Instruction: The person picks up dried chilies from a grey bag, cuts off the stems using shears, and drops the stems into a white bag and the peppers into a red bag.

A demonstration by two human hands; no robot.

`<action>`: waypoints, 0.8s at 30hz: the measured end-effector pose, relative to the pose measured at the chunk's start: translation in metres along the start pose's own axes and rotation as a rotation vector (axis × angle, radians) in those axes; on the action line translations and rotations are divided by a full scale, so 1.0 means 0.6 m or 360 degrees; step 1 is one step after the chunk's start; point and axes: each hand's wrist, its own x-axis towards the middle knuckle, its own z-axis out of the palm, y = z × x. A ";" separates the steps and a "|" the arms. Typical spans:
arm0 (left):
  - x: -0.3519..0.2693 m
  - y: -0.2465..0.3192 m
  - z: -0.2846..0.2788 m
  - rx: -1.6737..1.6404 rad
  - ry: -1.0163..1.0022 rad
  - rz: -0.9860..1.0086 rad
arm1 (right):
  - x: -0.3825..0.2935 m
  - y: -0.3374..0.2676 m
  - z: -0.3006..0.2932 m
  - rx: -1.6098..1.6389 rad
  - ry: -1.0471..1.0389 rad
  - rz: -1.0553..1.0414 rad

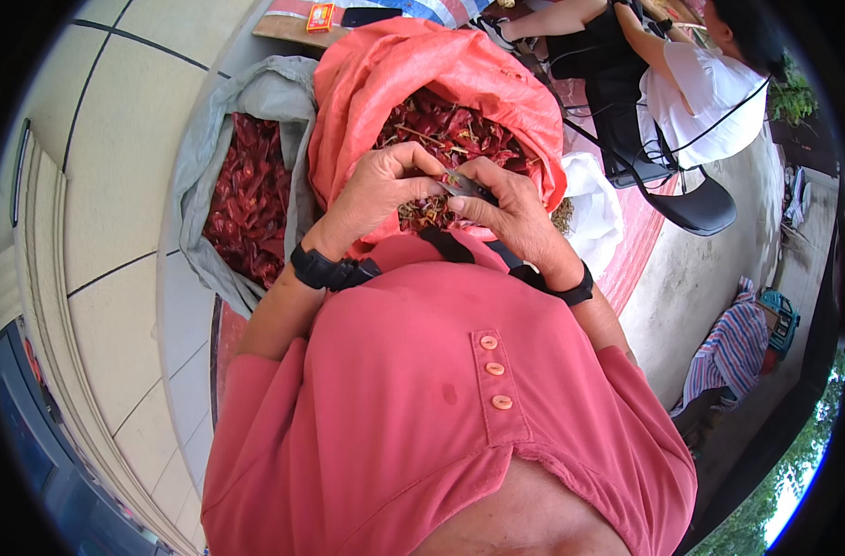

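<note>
Above an open red woven sack [353, 76], both hands meet at the fingertips. My left hand [384, 191] pinches a small greenish piece, perhaps a stem, between thumb and forefinger. A small dark metal blade [472, 187], whose exact kind is hard to tell, is held in my right hand [513, 208], its tip touching the area of the piece. The red sack holds dried red chilli peppers [457, 125] with stems and bits mixed in. To its left, a grey woven sack [193, 181] is filled with shiny dried red chilli peppers [248, 201].
A white bag [592, 215] with brownish bits stands right of the red sack. Beyond it, a person [700, 90] in a white top sits near a black chair [693, 205]. A small red and yellow box [321, 18] and a dark phone [371, 16] lie behind the sacks.
</note>
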 end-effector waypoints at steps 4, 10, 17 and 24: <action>0.001 -0.001 0.001 0.0019 -0.0009 -0.0098 | 0.003 0.002 0.002 -0.0271 0.0018 -0.0041; -0.001 -0.001 0.000 -0.0154 -0.0099 -0.0272 | -0.007 0.015 0.015 -0.0530 0.0186 -0.0244; 0.006 0.006 0.003 -0.0650 -0.0379 -0.0173 | -0.020 0.002 0.020 0.1315 -0.0001 0.0205; -0.014 -0.022 -0.011 -0.0715 -0.0454 -0.0290 | -0.009 0.033 -0.094 0.1802 0.0730 -0.0144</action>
